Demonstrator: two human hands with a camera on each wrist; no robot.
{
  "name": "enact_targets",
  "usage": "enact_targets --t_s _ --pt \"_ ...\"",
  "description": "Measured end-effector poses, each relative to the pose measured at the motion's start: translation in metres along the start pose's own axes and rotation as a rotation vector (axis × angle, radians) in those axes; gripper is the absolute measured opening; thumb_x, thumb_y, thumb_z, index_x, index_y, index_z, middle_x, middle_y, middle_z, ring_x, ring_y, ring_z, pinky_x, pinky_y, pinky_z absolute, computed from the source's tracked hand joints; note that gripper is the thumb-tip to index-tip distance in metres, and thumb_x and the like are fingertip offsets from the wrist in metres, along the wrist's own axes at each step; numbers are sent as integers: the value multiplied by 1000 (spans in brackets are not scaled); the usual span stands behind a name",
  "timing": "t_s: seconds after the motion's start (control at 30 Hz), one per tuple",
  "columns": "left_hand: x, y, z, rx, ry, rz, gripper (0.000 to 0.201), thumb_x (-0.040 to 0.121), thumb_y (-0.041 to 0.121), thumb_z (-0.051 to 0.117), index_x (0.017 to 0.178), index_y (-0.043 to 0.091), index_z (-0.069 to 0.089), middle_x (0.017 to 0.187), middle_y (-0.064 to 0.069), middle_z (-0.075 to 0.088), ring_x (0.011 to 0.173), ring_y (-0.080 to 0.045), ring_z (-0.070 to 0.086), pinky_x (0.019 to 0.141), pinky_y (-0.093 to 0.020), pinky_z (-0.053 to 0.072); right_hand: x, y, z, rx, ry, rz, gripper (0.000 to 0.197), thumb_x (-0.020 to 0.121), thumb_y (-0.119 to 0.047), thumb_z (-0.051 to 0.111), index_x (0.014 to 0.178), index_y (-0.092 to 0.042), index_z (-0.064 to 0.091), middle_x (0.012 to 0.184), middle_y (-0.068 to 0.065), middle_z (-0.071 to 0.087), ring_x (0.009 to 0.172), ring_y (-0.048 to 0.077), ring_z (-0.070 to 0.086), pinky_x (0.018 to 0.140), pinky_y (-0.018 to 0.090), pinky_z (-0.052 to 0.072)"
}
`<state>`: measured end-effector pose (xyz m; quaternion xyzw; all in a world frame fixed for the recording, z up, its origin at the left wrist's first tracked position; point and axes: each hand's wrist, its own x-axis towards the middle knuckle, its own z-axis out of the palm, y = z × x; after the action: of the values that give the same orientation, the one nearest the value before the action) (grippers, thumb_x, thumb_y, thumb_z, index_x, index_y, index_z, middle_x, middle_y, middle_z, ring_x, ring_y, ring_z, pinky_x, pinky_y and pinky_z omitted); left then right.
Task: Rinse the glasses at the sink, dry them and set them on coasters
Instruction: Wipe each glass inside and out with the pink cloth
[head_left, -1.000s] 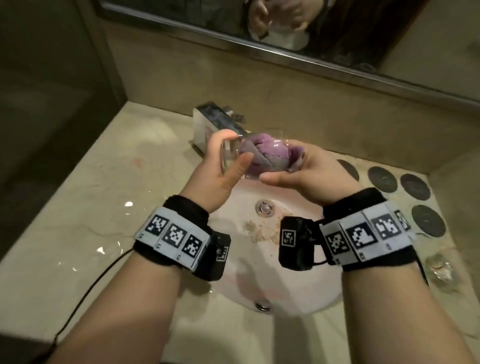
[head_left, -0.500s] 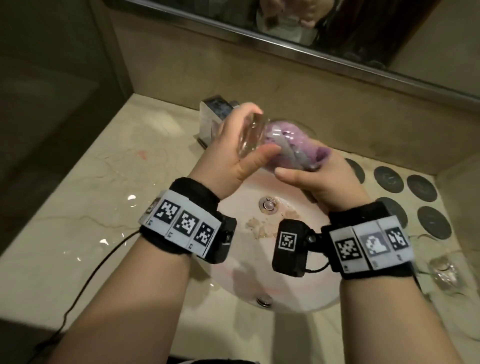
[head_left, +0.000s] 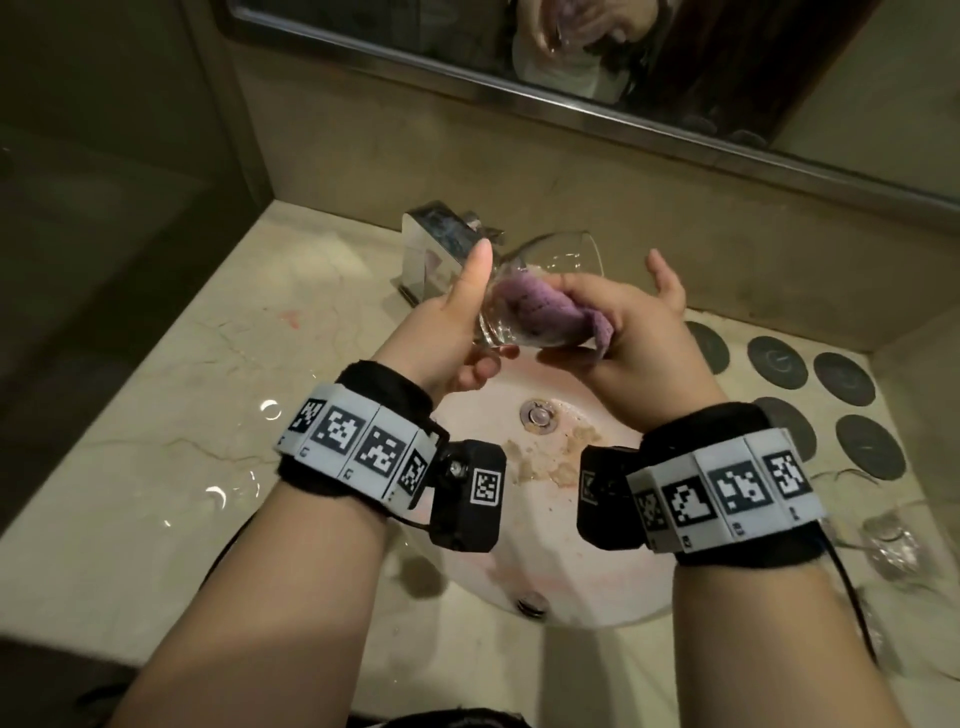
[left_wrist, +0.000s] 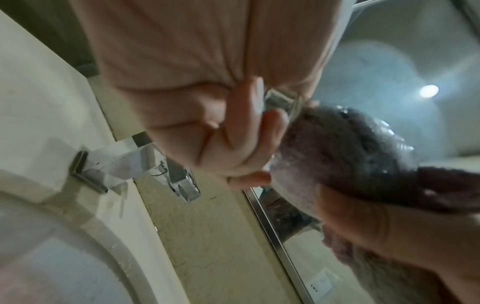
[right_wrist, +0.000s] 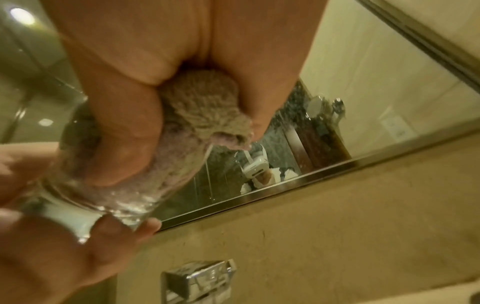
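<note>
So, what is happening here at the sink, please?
A person is drying a glass over the sink. The left hand holds the glass by its base, tilted on its side. The right hand pushes a purple cloth inside it. Dark coasters wait on the counter to the right, all bare as far as I can see. Another glass stands near the right wrist.

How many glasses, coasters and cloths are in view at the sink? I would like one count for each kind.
Glasses: 2
Coasters: 5
Cloth: 1
Total: 8
</note>
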<state>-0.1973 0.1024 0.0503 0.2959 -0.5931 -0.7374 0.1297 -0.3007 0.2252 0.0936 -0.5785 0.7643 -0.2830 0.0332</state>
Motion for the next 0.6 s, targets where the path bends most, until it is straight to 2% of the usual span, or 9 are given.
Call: enact_targets --t_s 0.07,0.17,0.27,0.3,0.37,0.43,0.47,0.53,0.6 --pt "1 -6 -2 26 59 75 67 83 75 33 95 15 59 61 2 51 48 -9 44 42 -18 34 2 -3 0 86 -57 53 44 76 -21 76 110 -42 57 96 -31 57 109 0 53 117 41 -1" --pt "0 -6 -2 128 106 201 78 69 79 38 112 15 55 79 1 57 63 -10 50 56 -23 39 5 -7 0 185 -129 142 41 71 -39 76 103 -48 52 95 -34 55 111 -1 50 116 46 15" --pt "0 5 -1 140 83 240 74 73 71 44 126 19 45 106 -4 63 85 -13 57 67 -27 45 6 -9 -2 377 -56 184 41 57 -57 70 95 -52 57 99 -21 68 109 5 59 107 48 33" --pt "3 9 -1 154 80 242 78 74 70 46 131 17 41 113 -7 62 93 -16 59 74 -31 48 6 -7 -3 452 -30 193 41 58 -52 73 96 -50 60 100 -16 70 106 6 62 105 44 39" --pt "6 21 1 215 40 260 77 80 64 49 140 18 32 122 -7 58 108 -19 58 88 -36 48 7 -3 -8 619 -2 209 38 68 -25 80 98 -39 62 96 -11 71 96 4 66 93 29 49" --pt "7 33 5 292 -5 308 63 92 50 46 142 17 26 118 1 56 106 -12 56 90 -28 46 8 -3 -18 764 3 221 32 76 -3 72 96 -26 62 82 -11 71 79 0 67 74 15 52" --pt "6 40 7 328 -16 340 57 96 42 43 143 16 23 114 6 54 101 -5 55 88 -20 45 10 -4 -24 823 6 225 28 78 0 69 94 -22 62 72 -12 70 65 0 65 61 11 49" --pt "9 54 10 397 -35 410 53 97 32 42 143 14 20 109 11 49 94 3 52 82 -9 45 13 -2 -33 891 12 230 18 80 -4 68 88 -18 61 55 -12 62 41 1 48 38 12 35" --pt "10 68 12 469 -81 436 54 97 30 43 143 16 18 111 10 48 94 5 52 80 -6 46 16 1 -40 931 42 218 16 78 -7 67 88 -16 60 51 -12 57 37 0 39 33 12 29"
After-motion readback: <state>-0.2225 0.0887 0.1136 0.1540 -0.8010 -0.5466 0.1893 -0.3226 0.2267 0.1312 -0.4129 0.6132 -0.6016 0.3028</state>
